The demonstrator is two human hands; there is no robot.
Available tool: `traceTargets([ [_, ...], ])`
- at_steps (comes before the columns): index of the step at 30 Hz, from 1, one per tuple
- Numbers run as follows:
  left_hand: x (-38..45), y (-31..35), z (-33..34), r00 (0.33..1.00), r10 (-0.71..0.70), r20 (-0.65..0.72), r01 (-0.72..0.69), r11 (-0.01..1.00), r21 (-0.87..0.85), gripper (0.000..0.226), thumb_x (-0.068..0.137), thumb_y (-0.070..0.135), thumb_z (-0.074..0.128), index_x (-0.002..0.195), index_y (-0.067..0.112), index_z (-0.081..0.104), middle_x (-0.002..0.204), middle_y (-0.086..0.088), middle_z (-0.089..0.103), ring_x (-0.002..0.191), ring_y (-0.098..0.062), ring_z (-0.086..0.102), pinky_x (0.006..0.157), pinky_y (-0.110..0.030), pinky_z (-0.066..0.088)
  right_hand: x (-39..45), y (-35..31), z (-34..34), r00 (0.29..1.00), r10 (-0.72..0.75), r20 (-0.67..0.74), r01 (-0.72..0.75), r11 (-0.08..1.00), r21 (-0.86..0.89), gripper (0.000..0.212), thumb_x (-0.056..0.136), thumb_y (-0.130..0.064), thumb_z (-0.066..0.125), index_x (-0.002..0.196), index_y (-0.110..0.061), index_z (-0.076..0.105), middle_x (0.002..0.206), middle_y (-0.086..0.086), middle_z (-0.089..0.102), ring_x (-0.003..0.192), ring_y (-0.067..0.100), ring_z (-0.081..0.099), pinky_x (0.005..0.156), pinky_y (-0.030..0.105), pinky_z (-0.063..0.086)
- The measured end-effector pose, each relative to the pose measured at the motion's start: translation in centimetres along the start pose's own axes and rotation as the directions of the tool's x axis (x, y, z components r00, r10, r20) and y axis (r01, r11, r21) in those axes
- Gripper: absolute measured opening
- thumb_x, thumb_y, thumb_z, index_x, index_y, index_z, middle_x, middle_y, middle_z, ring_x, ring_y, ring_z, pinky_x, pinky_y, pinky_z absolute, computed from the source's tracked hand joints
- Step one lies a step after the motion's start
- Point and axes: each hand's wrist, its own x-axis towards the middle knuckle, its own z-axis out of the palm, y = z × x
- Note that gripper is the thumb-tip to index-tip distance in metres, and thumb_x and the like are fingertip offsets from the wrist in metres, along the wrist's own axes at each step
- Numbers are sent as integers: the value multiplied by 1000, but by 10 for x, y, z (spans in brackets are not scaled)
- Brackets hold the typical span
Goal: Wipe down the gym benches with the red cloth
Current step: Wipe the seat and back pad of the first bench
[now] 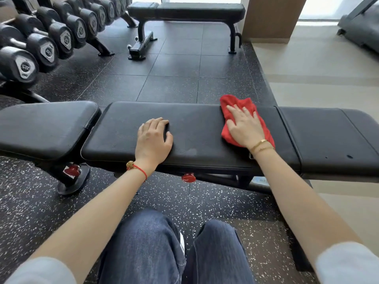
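1. Nearest you: your legs in blue jeans (147, 249), standing on the speckled black rubber floor (30, 201) just short of the near bench (194, 140).
2. Near bench runs left-right across the view; black padding in separate sections, red adjuster knob (188, 178) under its near edge, a second red knob (71, 171) at its left foot.
3. Your left hand (152, 138): palm down on the middle pad of the near bench, fingers curled loosely over the surface, gripping nothing. Red string bracelet (137, 168) on that wrist.
4. Your right hand (245, 127): fingers straight and spread, pressed flat on the red cloth (238, 105). Not curled round it. Gold bracelets (260, 144) on that wrist.
5. Red cloth lies crumpled on the right end of the near bench's middle pad, touching it, reaching from its far edge almost to your wrist, partly hidden under your right hand.
6. Beyond the near bench, to its far left: dumbbell rack (51, 37) with a row of black dumbbells.
7. Straight beyond the near bench: second black bench (186, 10), flat, parallel to it, well apart.
8. Beyond its right end: brown pillar (270, 17), pale floor (317, 68), part of a grey machine (359, 27).
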Motion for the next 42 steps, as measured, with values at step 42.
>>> traceTargets([
  [42,-3,145,45,960,263,98,-256,964,-76,35,93,24,48,126,21,59,134,4,57,129,-19,45,112,-43,30,-116,148,-36,982,19,-189,-15,1000,23,50,95,-22,45,144,-28,41,154,-5,36,144,19,29,120,38,10],
])
